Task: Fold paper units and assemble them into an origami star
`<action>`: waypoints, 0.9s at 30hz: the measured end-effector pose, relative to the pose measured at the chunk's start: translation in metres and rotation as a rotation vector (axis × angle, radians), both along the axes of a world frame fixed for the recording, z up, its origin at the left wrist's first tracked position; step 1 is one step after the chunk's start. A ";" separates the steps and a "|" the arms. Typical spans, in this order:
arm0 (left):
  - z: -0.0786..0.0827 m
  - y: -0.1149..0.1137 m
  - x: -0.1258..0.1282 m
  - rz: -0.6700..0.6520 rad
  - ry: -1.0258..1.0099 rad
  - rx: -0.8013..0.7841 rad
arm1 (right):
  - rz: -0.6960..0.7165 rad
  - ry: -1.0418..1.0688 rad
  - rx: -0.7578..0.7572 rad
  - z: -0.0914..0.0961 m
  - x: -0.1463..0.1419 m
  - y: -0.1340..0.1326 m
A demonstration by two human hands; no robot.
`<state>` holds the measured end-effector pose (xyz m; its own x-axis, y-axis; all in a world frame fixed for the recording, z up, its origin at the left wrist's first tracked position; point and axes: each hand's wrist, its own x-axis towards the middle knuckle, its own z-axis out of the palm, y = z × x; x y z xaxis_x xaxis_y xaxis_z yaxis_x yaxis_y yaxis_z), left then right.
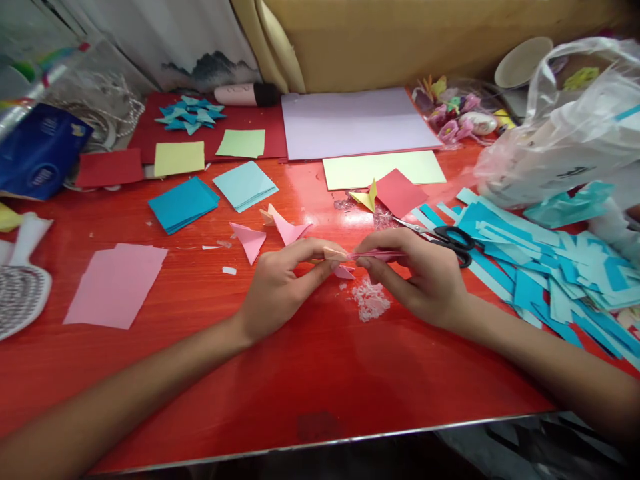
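Both of my hands meet over the middle of the red table, each in a pinch. My left hand [285,283] grips one end of a small folded pink paper piece [376,254], part of it peach-coloured near my left fingertips. Thumb and fingers of my right hand [417,273] close on the other end. Just beyond my left hand lie folded pink paper pieces [249,241], one with a peach part. Below the fingers is a little heap of white and pink scraps [371,298]. Black-handled scissors [453,240] rest behind my right hand.
Pink paper squares [117,287] lie left, blue squares [183,203] and light-blue squares [245,185] behind them. Blue paper strips [545,267] spread across the right, below a plastic bag [575,133]. A blue folded-paper star [190,115] sits at the back. A hairbrush [23,293] is far left.
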<state>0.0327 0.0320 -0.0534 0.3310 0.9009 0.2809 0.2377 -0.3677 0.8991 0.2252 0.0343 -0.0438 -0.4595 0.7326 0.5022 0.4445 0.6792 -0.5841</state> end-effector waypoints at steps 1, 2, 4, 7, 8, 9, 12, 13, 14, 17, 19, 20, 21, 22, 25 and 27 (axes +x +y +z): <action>0.000 0.000 0.000 -0.002 0.004 0.002 | 0.003 -0.002 0.003 0.000 0.000 0.000; 0.000 0.000 0.000 -0.003 0.008 0.006 | 0.006 -0.005 0.008 0.000 0.000 0.000; 0.000 0.000 0.000 -0.002 0.016 0.016 | 0.009 -0.011 0.021 0.001 0.000 -0.001; 0.000 -0.001 0.000 0.007 0.030 0.039 | 0.016 -0.025 0.047 0.001 0.000 -0.001; 0.000 -0.001 0.000 0.012 0.034 0.051 | 0.022 -0.031 0.059 0.001 0.000 -0.001; 0.000 -0.001 0.000 0.018 0.038 0.068 | 0.028 -0.036 0.072 0.002 0.000 -0.001; 0.000 -0.002 0.000 0.049 0.059 0.134 | 0.049 -0.045 0.107 0.003 0.001 -0.002; 0.000 -0.003 -0.001 0.057 0.067 0.156 | 0.052 -0.047 0.116 0.004 0.001 -0.002; 0.000 -0.003 -0.001 0.063 0.074 0.175 | 0.054 -0.048 0.124 0.004 0.001 -0.002; 0.000 -0.003 -0.001 0.067 0.091 0.206 | 0.055 -0.055 0.138 0.005 0.001 -0.003; 0.000 -0.003 -0.001 0.074 0.106 0.222 | 0.054 -0.057 0.144 0.004 0.000 -0.003; 0.000 -0.003 -0.001 0.079 0.116 0.232 | 0.052 -0.057 0.147 0.004 0.000 -0.003; 0.000 -0.003 -0.001 0.084 0.123 0.244 | 0.050 -0.057 0.150 0.004 0.000 -0.003; 0.000 -0.004 -0.001 0.088 0.131 0.256 | 0.047 -0.058 0.153 0.003 -0.001 -0.003; 0.000 -0.004 -0.001 0.093 0.142 0.287 | 0.044 -0.061 0.162 0.003 -0.001 -0.003; 0.000 -0.004 -0.001 0.091 0.147 0.298 | 0.047 -0.062 0.165 0.002 0.000 -0.003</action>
<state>0.0317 0.0277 -0.0533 0.3098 0.8140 0.4914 0.4004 -0.5804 0.7091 0.2248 0.0315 -0.0414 -0.5253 0.6195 0.5833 0.4416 0.7845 -0.4354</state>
